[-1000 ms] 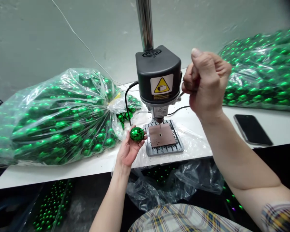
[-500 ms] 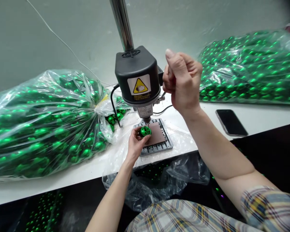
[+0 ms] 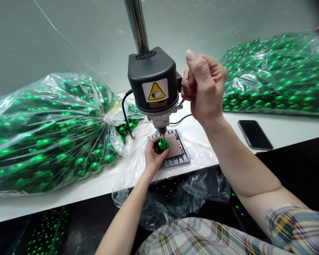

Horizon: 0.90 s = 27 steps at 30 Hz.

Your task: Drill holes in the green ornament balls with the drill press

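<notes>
Ball [image 3: 163, 144]: in the head view, it is held below the drill press [image 3: 153, 78], directly under the drill bit [image 3: 164, 136]; contact with the tip cannot be made out. Being round, it is given no long axis.
Left hand [image 3: 154, 156]: set nearest the ball, at the drill press's lower left; the fingers are parted only by the ball's width, and it is pinched between them and the thumb.
Right hand [image 3: 206, 85]: raised just right of the drill press, fingers curled closed; whether a handle is gripped cannot be told.
Brown pad [image 3: 175, 150]: laid on the grey base [image 3: 186, 157] beneath the drill press, partly covered by ball and hand.
Phone [image 3: 255, 134]: placed well right of the drill press.
</notes>
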Available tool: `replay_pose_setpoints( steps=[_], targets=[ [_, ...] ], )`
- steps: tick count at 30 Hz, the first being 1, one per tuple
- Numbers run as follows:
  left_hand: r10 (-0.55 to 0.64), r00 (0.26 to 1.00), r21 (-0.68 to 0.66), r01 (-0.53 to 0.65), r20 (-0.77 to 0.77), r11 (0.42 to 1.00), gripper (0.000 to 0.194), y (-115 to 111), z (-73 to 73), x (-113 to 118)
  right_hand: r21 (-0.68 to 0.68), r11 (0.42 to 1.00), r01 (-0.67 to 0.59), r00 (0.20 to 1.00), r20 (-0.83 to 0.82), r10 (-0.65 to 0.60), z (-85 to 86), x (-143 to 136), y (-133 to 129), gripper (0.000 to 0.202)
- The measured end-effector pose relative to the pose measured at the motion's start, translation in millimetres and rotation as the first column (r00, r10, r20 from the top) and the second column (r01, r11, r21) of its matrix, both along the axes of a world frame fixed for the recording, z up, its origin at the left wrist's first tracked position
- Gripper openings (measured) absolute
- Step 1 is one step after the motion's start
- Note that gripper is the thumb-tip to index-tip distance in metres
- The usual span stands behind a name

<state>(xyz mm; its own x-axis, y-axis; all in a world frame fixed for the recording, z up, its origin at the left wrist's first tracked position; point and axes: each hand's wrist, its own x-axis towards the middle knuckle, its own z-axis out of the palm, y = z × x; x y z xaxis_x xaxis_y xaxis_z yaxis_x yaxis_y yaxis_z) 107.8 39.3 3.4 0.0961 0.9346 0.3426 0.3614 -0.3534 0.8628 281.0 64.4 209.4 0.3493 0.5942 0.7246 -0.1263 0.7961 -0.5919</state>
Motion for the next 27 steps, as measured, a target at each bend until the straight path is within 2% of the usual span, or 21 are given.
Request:
replay_pose_setpoints(
  steps=[5, 15, 19, 23, 27],
  targets=[
    [-0.007, 0.999, 0.017, 0.008, -0.04, 1.0, 0.05, 3.5, 0.0, 9.4, 0.009, 1.0, -0.009, 0.998, -0.057, 0.01, 2.9, -2.4, -2.9, 0.058],
    [-0.067, 0.99, -0.044, 0.072, 0.123, 0.996, 0.059, 7.9, -19.3, 10.5, -0.043, 0.997, 0.066, 0.996, 0.068, -0.063, 0.2, 2.0, -1.7, 0.06],
    [-0.068, 0.987, -0.052, 0.076, 0.144, 0.996, 0.061, 9.6, -22.7, 10.7, 0.041, 0.995, 0.085, 0.996, 0.014, -0.086, -2.2, -2.5, -6.7, 0.061],
    [-0.071, 0.987, -0.056, 0.08, 0.147, 0.995, 0.062, 9.7, -23.8, 10.8, 0.075, 0.988, 0.133, 0.991, 0.018, -0.135, -12.4, -4.8, -14.6, 0.059],
    [-0.07, 0.988, -0.06, 0.079, 0.137, 0.995, 0.06, 8.5, -20.9, 10.6, 0.133, 0.98, 0.148, 0.989, 0.002, -0.149, -30.5, -4.0, -23.1, 0.057]
  ],
)
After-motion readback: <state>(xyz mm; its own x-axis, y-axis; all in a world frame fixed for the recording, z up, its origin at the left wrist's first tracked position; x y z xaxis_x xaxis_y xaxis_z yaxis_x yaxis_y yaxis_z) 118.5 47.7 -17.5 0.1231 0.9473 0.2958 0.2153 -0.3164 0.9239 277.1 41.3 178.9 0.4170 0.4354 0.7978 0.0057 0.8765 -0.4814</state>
